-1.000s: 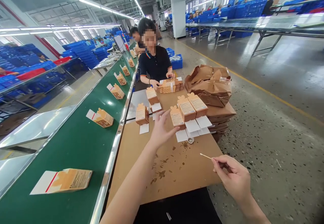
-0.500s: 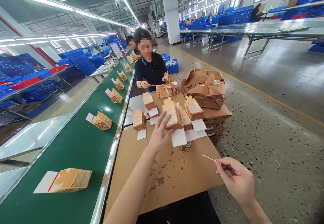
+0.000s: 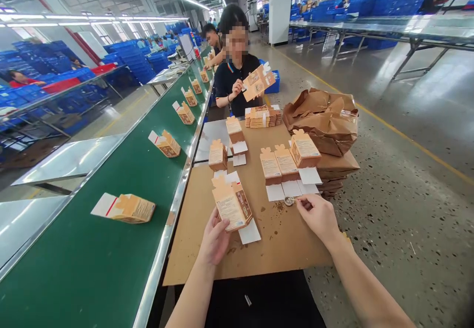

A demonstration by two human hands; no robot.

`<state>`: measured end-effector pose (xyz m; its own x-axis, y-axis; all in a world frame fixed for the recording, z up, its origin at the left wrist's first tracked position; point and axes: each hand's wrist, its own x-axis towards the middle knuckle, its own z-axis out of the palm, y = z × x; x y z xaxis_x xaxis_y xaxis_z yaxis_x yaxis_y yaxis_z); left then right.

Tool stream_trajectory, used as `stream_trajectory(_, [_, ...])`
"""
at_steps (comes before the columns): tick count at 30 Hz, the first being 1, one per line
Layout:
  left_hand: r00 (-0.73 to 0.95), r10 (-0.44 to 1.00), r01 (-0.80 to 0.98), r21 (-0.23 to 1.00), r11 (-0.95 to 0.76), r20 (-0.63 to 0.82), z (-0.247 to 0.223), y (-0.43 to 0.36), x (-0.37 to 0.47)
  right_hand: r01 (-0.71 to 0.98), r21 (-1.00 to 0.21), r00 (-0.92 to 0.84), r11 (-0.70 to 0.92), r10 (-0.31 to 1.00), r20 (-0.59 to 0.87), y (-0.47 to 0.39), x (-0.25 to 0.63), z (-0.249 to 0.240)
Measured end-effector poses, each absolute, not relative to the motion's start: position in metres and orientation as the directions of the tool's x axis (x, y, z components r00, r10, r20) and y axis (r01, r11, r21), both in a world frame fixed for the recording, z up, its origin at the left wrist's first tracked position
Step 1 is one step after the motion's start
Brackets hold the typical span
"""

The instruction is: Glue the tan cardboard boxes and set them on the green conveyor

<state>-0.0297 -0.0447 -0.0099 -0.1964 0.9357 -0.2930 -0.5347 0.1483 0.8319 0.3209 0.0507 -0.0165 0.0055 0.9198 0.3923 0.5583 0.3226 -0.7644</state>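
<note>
My left hand is closed on the lower end of a brown printed carton, held tilted above the table with its white flap hanging out. In my right hand a thin cotton swab is pinched; its tip is at a small round dish with brown spots around it. Just beyond the dish, several cartons stand in a row, white flaps towards me. Farther left are more cartons, including one behind the carton in my left hand.
A green conveyor belt with spaced cartons runs along the left, edged by a metal rail. Across the cardboard-covered table, a co-worker holds a flat carton above a bundled stack. Brown paper packages stand at the right.
My left hand has drawn its carton away from the row, nearer and to the left. My right hand has brought the swab to the dish. The co-worker has raised a flat carton.
</note>
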Motion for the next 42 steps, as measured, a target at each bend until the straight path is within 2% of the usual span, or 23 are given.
stream_trajectory(4, [-0.189, 0.946, -0.502, 0.854, 0.138, -0.264, -0.013, -0.036, -0.029, 0.555, -0.767, -0.016, 0.320, 0.927, 0.375, 0.052, 0.324, -0.017])
stream_trajectory(7, [-0.223, 0.946, -0.403, 0.905, 0.133, -0.237, -0.016, -0.025, -0.033, 0.546, -0.776, -0.004, 0.316, 0.927, 0.374, 0.044, 0.323, -0.016])
stream_trajectory(11, [-0.237, 0.948, -0.265, 0.953, 0.145, -0.210, -0.021, -0.015, -0.040, 0.385, -0.855, -0.013, 0.349, 0.928, 0.373, 0.013, 0.293, -0.018])
stream_trajectory(14, [-0.224, 0.956, -0.209, 0.968, 0.141, -0.188, -0.024, -0.014, -0.041, 0.283, -0.884, -0.138, 0.372, 0.928, 0.346, -0.013, 0.255, -0.024])
stream_trajectory(23, [-0.196, 0.965, -0.153, 0.977, 0.146, -0.174, -0.024, -0.018, -0.039, 0.319, -0.862, -0.248, 0.394, 0.912, 0.325, -0.019, 0.214, -0.044])
stream_trajectory(29, [-0.190, 0.970, -0.108, 0.985, 0.132, -0.151, -0.023, -0.026, -0.031, 0.337, -0.862, -0.174, 0.379, 0.925, 0.339, -0.015, 0.231, -0.038])
stream_trajectory(36, [-0.240, 0.966, 0.110, 0.985, 0.130, -0.100, -0.030, -0.046, -0.022, 0.331, -0.880, -0.049, 0.339, 0.938, 0.343, -0.022, 0.266, -0.022])
stream_trajectory(42, [-0.196, 0.976, 0.312, 0.937, 0.156, -0.098, -0.014, -0.053, -0.022, 0.328, -0.888, -0.003, 0.324, 0.940, 0.341, -0.027, 0.275, -0.017])
